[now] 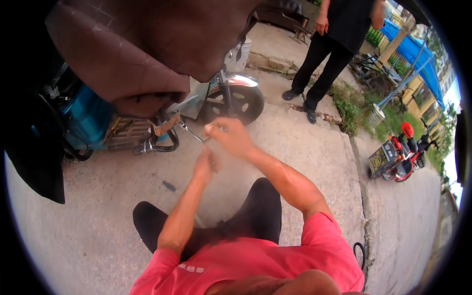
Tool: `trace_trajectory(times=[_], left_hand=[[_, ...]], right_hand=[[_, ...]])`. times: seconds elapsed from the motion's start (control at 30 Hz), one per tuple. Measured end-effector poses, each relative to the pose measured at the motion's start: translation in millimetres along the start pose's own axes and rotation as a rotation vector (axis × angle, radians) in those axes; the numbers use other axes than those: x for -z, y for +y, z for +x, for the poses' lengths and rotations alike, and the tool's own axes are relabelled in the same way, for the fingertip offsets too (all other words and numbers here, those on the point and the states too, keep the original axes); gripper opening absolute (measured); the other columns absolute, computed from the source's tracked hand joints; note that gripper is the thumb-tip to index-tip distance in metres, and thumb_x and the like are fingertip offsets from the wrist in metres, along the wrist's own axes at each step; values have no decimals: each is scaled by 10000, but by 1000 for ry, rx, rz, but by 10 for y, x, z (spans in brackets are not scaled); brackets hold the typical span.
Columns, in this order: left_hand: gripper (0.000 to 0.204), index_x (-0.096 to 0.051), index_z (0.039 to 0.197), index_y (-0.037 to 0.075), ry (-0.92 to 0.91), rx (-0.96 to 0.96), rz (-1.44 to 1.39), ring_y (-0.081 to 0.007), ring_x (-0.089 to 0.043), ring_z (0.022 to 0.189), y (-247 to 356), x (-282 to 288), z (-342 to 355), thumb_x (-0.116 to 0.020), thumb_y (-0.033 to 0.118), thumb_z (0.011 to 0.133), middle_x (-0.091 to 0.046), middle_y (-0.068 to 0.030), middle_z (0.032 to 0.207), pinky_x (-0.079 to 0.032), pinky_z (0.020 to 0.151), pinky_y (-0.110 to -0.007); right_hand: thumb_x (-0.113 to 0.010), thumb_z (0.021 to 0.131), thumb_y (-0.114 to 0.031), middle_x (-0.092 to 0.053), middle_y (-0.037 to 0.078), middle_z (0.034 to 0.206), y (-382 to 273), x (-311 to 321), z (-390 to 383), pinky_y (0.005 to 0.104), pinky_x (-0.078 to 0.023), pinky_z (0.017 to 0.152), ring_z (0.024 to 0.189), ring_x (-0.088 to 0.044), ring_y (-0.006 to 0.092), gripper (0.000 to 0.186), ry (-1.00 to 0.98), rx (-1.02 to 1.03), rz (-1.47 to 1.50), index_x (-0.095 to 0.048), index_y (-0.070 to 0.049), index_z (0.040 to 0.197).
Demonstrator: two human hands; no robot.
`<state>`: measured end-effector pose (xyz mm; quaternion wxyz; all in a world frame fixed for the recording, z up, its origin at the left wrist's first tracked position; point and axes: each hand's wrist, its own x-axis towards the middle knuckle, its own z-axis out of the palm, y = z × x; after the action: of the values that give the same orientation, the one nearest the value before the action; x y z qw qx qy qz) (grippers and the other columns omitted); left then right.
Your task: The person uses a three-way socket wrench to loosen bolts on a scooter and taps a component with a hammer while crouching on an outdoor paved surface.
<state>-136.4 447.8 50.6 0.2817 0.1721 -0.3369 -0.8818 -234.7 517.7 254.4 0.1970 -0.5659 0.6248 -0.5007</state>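
Note:
My right hand [232,136] is closed around one end of a shiny bent metal socket wrench [195,135]. The wrench's socket end points up and left, close to the tricycle's [88,115] brown cover and front edge; whether it touches anything there is unclear. A small round metal piece shows at my right fingers, too small to name. Just below the wrench's bend is my left hand [205,166], its fingers curled in and slightly blurred; what they hold is hidden. On the concrete to the left of that hand lies a screwdriver [167,185] with a dark handle.
A brown leather-like cover [147,44] hangs over the blue tricycle, whose front wheel [241,105] stands ahead. Another person [334,49] in dark clothes stands beyond it. A white bucket [239,55] is behind the wheel. At right, a red scooter [403,155] is parked past a ground crack.

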Motion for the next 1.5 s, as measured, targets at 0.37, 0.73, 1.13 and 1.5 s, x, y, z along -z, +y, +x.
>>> trace_trajectory(times=[0.37,0.73,1.13,1.5], left_hand=[[566,-523,794,91,73,-82,341,-172,-492,581,-39,173,47,-374,571,1054,-530,-57,692,-452,601,-360],[629,-574,759,66,189,174,488,-156,-456,440,395,-163,-311,-374,590,1042,-514,-58,576,-337,384,-308],[589,-558,753,79,100,149,305,-154,-420,493,253,-138,-455,-339,521,1074,-522,-54,607,-354,466,-333],[442,-557,913,81,337,407,138,-115,-344,500,632,-518,-694,-534,511,1011,-490,-22,694,-255,459,-295]], right_hand=[[-642,828,-244,-740,184,885,-464,-105,311,425,-569,747,841,-734,339,250,-469,183,-1183,-756,-25,864],[-711,816,-324,-714,166,771,197,336,484,463,-549,709,769,-708,356,252,-638,226,-1169,-737,-73,799],[-758,794,-299,-714,156,794,47,377,615,470,-532,751,825,-696,360,210,-655,243,-1137,-735,-93,829],[-791,791,-300,-713,135,817,721,566,750,411,-508,735,797,-684,296,250,-682,89,-603,-736,-71,873]])
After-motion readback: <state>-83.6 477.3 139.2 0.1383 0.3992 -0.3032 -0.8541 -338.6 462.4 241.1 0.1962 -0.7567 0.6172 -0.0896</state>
